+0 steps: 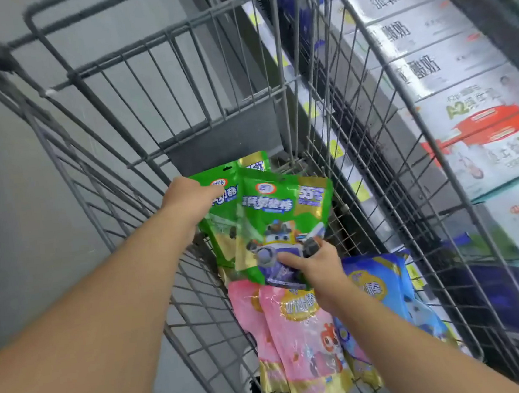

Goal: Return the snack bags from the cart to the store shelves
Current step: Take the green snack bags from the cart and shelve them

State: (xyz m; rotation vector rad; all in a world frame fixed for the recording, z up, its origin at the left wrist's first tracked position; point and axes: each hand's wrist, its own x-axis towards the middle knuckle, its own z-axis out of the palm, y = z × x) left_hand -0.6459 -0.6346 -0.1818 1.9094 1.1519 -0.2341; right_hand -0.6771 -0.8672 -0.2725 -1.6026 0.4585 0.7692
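Two bare forearms reach forward into a grey wire cart (97,167). Left hand (190,199) grasps the upper left edge of a green snack bag (221,206). Right hand (317,263) pinches the bottom edge of a second green bag (281,222), which overlaps the first; both are held above the cart floor, long axis roughly upright, tops pointing away. Below lie pink bags (301,344) and a blue bag (388,291), lengthwise along the cart. Shelves of white cartons (448,67) stand to the right
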